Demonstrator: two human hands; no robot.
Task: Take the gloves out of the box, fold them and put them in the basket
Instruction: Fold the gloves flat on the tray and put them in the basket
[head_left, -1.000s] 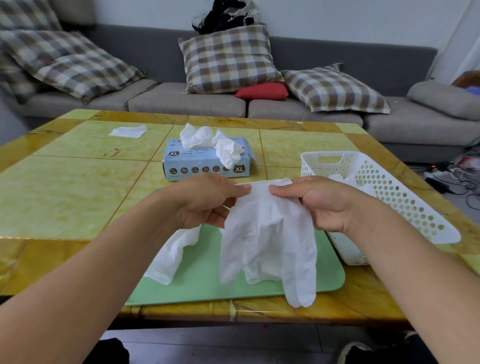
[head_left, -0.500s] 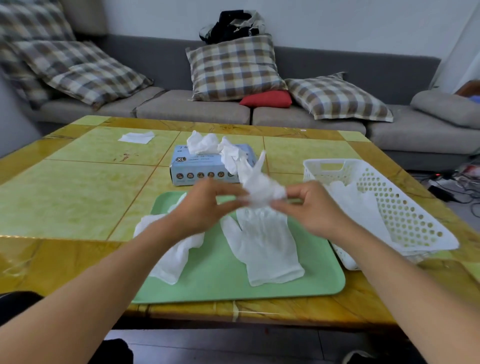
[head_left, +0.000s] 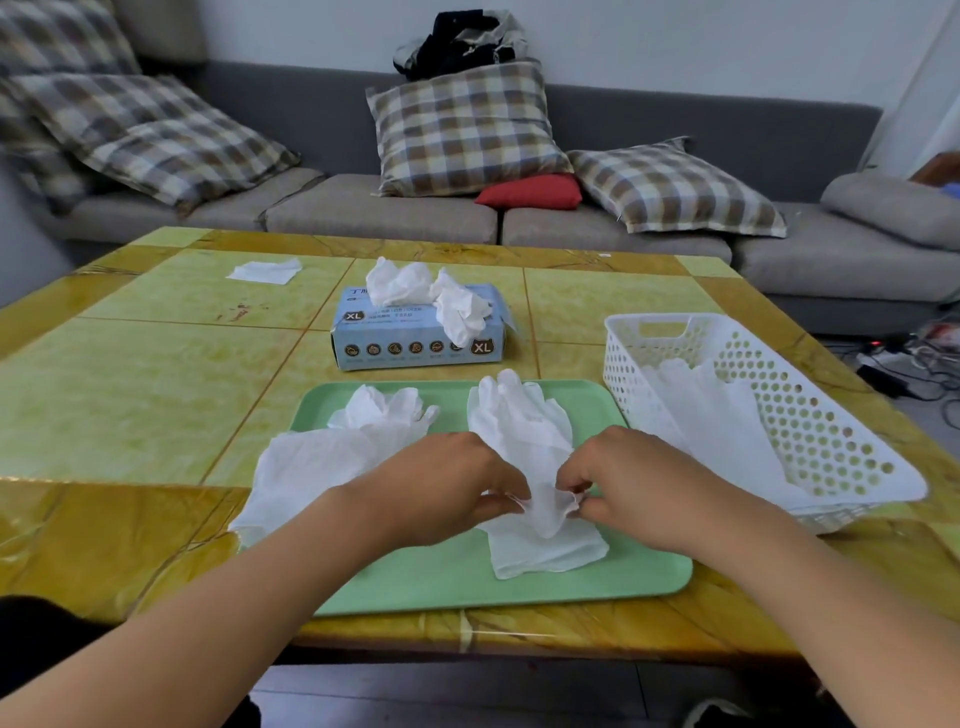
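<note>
A white glove (head_left: 524, 431) lies lengthwise on the green tray (head_left: 597, 577), fingertips pointing toward the box (head_left: 415, 338). The left hand (head_left: 441, 488) and right hand (head_left: 639, 483) each pinch its near cuff edge.

Soft even daylight, faint shadows, glare on glossy table (head_left: 130, 415), wide-angle bending at edges, slight blur

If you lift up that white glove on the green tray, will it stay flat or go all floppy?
Probably floppy: the glove already wrinkles where the left hand and right hand pinch it. It looks thin and see-through, so likely very light. It might cling to the tray a little.
</note>
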